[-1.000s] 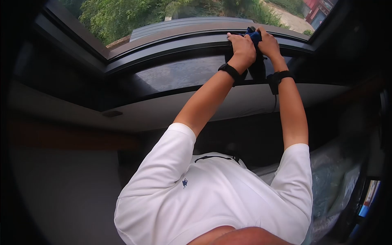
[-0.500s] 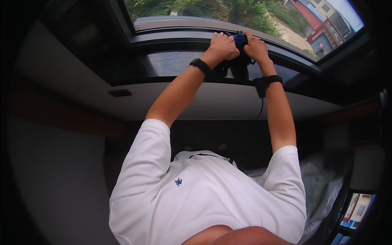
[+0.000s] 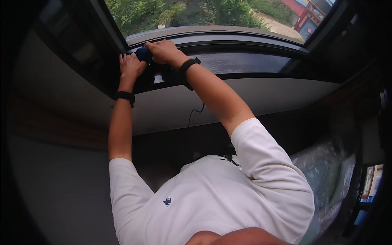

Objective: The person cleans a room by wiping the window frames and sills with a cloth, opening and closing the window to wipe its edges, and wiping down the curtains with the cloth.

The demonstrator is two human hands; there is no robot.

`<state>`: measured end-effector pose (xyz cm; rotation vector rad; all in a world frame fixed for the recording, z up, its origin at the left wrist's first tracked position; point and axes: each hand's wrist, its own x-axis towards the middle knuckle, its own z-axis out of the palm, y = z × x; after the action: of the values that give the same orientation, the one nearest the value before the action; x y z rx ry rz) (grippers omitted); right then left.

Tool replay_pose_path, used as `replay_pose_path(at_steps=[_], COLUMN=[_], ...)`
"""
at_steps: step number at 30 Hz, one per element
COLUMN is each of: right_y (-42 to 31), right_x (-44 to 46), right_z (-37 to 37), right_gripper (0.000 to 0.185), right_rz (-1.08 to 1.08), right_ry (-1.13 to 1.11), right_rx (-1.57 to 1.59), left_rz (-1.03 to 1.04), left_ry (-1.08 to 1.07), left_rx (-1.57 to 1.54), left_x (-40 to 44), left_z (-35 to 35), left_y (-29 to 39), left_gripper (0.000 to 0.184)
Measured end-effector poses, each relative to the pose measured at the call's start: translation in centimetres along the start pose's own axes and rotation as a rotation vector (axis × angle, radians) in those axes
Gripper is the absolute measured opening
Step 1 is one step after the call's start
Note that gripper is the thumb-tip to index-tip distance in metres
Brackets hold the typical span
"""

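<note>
A dark blue, bunched, cloth-like item (image 3: pixel 143 54) is at the left end of the glossy black sill (image 3: pixel 245 62), just below the lower left corner of the dark metal window frame (image 3: pixel 113 25). It lies between the hands and is touched by both, so neither is clearly nearer.

From the left hand (image 3: pixel 132 66), the item lies forward and to the right; from the right hand (image 3: pixel 164 52), directly left. Its long axis cannot be determined, being bunched and partly covered.

The right hand is curled, fingers bent over the item's right side, gripping it. The left hand is partly open, fingers slightly spread; whether it grips cannot be told. Each wrist carries a black strap (image 3: pixel 124 96).
</note>
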<state>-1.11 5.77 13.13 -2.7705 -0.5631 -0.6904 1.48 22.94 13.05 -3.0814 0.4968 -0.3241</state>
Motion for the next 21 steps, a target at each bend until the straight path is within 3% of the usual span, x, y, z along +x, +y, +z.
replay_pose_path(at_steps=[2, 3, 7, 10, 14, 17, 21], right_y=[-0.1, -0.3, -1.3, -1.3, 1.6, 4.5, 8.7], right_x=[-1.6, -2.1, -5.9, -8.6, -12.4, -17.4, -24.6], right_z=[-0.2, 1.2, -0.1, -1.3, -1.3, -5.3, -8.7], right_gripper=[0.030, 0.032, 0.046, 0.048, 0.039, 0.033, 0.027], right_rz=[0.002, -0.006, 0.048, 0.036, 0.111, 0.210, 0.354], right_ry=[-0.100, -0.165, -0.209, -0.128, -0.092, -0.051, 0.093], right_rx=[0.045, 0.066, 0.176, 0.337, 0.498, 0.563, 0.461], left_rz=[0.125, 0.158, 0.198, 0.232, 0.357, 0.431, 0.561], left_ry=[-0.018, -0.148, -0.156, -0.483, -0.541, -0.605, -0.642], left_rx=[-0.080, -0.252, -0.365, -0.466, -0.539, -0.631, -0.621], left_x=[-2.0, -2.9, -6.7, -6.1, -5.8, -5.7, -3.8], left_z=[0.1, 0.2, -2.6, -3.7, -3.9, -3.8, -2.0], left_y=[0.1, -0.7, 0.7, 0.9, 5.1, 10.7, 20.6], left_gripper=[0.055, 0.051, 0.046, 0.062, 0.073, 0.086, 0.093])
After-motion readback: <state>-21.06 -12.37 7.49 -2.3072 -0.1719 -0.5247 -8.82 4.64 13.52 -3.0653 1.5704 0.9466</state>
